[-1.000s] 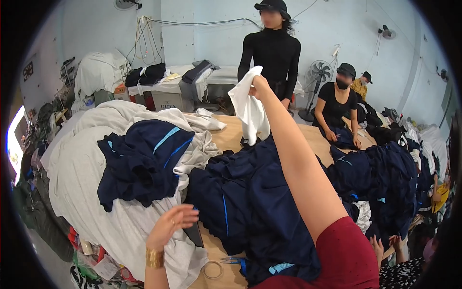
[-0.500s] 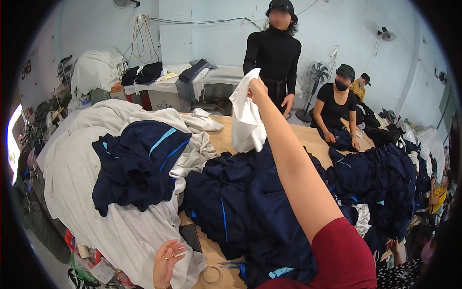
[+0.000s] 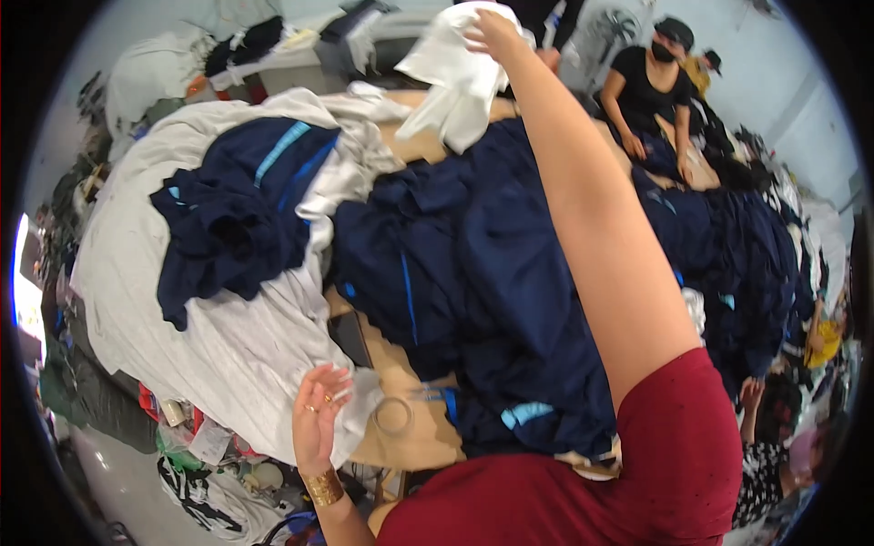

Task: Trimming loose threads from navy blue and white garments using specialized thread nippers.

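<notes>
My right arm reaches far across the table, and my right hand point(image 3: 496, 35) is closed on a white cloth point(image 3: 448, 105) whose folds hang loosely over the far table edge. Some blur softens its fingertips. Low on the left, my left hand point(image 3: 319, 409) is raised with fingers spread and nothing in it, beside pale grey fabric point(image 3: 241, 373). Beneath my right arm lies a big heap of navy garments point(image 3: 492, 246) with bright blue trim. Blue-handled thread snips point(image 3: 448, 400) and a ring-shaped roll point(image 3: 392, 416) lie near the table's front edge.
A navy garment point(image 3: 232, 237) rests on the grey fabric mound. A dark flat object point(image 3: 350, 338) lies between the heaps. More navy clothes point(image 3: 737, 264) are piled at the right, where a co-worker in black point(image 3: 648, 96) handles dark fabric. Another person stands behind the white cloth.
My view has tilted down, so the table sits higher in it. The white cloth has swung and spread out to the left in my right hand. My left hand stays open.
</notes>
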Tool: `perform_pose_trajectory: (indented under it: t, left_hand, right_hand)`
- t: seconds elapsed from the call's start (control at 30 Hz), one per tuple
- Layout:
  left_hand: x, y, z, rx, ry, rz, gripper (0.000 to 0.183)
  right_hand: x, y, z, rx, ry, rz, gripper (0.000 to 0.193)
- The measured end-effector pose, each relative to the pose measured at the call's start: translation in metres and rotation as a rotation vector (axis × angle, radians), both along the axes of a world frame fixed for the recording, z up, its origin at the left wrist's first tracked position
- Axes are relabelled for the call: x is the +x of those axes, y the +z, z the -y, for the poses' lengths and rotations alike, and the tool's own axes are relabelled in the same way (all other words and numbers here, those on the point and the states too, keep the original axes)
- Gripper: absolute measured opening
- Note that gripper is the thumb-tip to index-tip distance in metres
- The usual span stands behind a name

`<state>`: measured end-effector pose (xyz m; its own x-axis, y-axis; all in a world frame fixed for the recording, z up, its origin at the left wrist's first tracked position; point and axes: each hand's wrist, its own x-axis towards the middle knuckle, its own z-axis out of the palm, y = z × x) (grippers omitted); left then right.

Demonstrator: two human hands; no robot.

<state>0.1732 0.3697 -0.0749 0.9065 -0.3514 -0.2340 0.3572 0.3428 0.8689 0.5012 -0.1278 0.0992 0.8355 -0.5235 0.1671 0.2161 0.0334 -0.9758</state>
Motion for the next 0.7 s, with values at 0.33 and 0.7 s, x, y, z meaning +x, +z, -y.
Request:
perform_pose_trajectory:
  t: [0.33,0.7]
  left_hand:
    - [-0.015,-0.012,0.035,0.300,-0.119,0.012,0.018]
    - [-0.103,-0.027,0.158,0.552,-0.666,0.130,0.017]
  right_hand:
    - [-0.393,-0.060,0.013,-0.762,0.147,-0.202,0.024]
    - [-0.693,-0.252,-0.021,-0.183,-0.645,-0.675,0.009]
